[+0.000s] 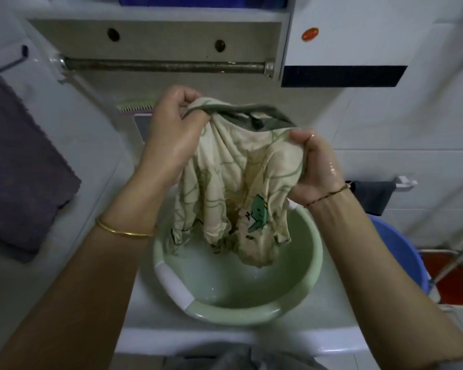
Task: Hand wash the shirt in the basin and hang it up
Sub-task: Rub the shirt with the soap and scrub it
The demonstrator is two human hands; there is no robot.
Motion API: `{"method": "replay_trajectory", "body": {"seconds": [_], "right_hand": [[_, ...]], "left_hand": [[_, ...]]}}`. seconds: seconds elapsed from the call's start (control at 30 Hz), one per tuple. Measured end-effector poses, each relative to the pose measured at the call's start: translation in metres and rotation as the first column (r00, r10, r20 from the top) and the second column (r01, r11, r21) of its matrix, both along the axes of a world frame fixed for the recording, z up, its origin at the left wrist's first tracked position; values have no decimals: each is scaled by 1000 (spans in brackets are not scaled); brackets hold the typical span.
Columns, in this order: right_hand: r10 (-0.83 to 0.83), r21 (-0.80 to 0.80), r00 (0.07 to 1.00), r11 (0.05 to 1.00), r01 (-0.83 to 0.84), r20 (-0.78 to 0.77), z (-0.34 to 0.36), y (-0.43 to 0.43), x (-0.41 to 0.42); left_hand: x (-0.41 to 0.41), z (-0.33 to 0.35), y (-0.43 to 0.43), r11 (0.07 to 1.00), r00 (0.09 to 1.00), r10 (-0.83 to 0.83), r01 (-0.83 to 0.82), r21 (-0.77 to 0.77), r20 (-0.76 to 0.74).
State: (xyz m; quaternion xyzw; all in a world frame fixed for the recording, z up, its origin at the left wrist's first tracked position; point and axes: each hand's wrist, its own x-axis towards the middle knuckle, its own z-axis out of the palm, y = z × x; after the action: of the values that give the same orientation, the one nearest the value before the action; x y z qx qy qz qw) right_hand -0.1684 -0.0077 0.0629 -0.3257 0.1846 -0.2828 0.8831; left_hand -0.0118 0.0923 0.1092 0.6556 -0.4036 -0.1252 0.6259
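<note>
Fingers of both hands pinching wet shirt (233,180) collar, hem dangling into basin (251,313)

Wet cream shirt (233,182) with green pattern, held up over a pale green basin (302,279). The left hand (171,132) and right hand (316,166) each grip bunched fabric near the grey collar; the hem hangs into the basin. Behind: a metal rail (166,65). Left: a purple towel (19,161). Right: a blue bucket (401,252).
</note>
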Motion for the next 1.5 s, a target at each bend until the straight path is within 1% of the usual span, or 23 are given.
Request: {"method": "replay_trajectory", "body": {"seconds": [0.1, 0.2, 0.27, 0.33, 0.37, 0.43, 0.5, 0.53, 0.6, 0.7, 0.9, 0.97, 1.03, 1.07, 1.1, 1.17, 1.2, 1.23, 1.3, 1.37, 1.4, 1.43, 1.5], "right_hand": [[93, -35, 996, 995, -93, 6, 6, -7, -1], [51, -83, 946, 993, -81, -319, -26, -22, 3], [-189, -338, 756, 940, -45, -627, -64, -28, 7], [-358, -496, 558, 861, -113, -749, -106, -27, 9], [-382, -523, 519, 838, -155, -765, -122, -22, 9], [-479, -624, 461, 745, -236, -747, -146, -12, 11], [-607, -709, 370, 563, -425, -704, -163, -6, 17], [-632, -676, 318, 470, -568, -706, -172, -3, 21], [-603, -481, 210, 331, -812, -769, -193, 1, 29], [-595, -254, 114, 157, -954, -795, -226, 3, 33], [-549, -48, 39, 1, -999, -835, -261, 1, 40], [-502, 37, -21, -21, -999, -865, -266, 1, 39], [-440, 88, -86, 17, -996, -894, -270, -2, 42], [-420, 48, -77, 80, -996, -904, -271, -2, 44], [-402, -45, -31, 179, -983, -915, -272, -3, 45], [-390, -322, 156, 408, -854, -908, -264, -7, 46], [-403, -443, 258, 482, -756, -878, -260, -8, 45], [-459, -562, 349, 496, -662, -817, -252, -9, 45], [-617, -756, 454, 417, -504, -643, -245, -10, 44], [-692, -810, 456, 342, -476, -560, -249, -13, 46], [-716, -764, 427, 230, -603, -552, -256, -12, 46], [-699, -624, 377, 128, -771, -608, -263, -11, 46], [-613, -301, 203, 60, -952, -763, -273, -8, 40]], "left_hand": [[-1, 10, -6, 1000, 993, -16, 14, -19, -118], [5, -25, -15, 968, 998, -20, 35, 248, -62], [9, -69, -15, 847, 995, -97, 94, 524, -21], [12, -122, -13, 692, 982, -189, 135, 710, -2], [13, -147, -12, 650, 975, -214, 100, 754, 56], [12, -188, -12, 667, 943, -222, -38, 744, 247], [5, -222, -16, 691, 888, -232, -138, 710, 398], [-1, -235, -18, 675, 859, -254, -172, 718, 445], [-12, -257, -22, 552, 793, -368, -234, 800, 485], [-17, -291, -22, 395, 727, -513, -272, 878, 456], [-16, -316, -15, 278, 769, -551, -196, 940, 323], [-12, -319, -14, 143, 780, -596, -132, 981, 192], [-12, -313, -17, 42, 796, -602, -58, 997, 71], [-11, -310, -20, 39, 797, -602, -43, 998, 58], [-11, -311, -22, 93, 773, -622, -83, 992, 123], [-10, -310, -27, 301, 724, -578, -241, 923, 377], [-9, -308, -30, 391, 715, -526, -277, 878, 460], [-9, -305, -32, 475, 704, -472, -304, 826, 530], [-7, -303, -32, 546, 687, -419, -331, 769, 593], [-6, -306, -29, 500, 654, -494, -326, 802, 574], [-5, -311, -27, 465, 634, -532, -335, 819, 561], [-5, -317, -25, 434, 630, -556, -336, 836, 542], [-8, -321, -23, 361, 661, -583, -309, 880, 472]]}}
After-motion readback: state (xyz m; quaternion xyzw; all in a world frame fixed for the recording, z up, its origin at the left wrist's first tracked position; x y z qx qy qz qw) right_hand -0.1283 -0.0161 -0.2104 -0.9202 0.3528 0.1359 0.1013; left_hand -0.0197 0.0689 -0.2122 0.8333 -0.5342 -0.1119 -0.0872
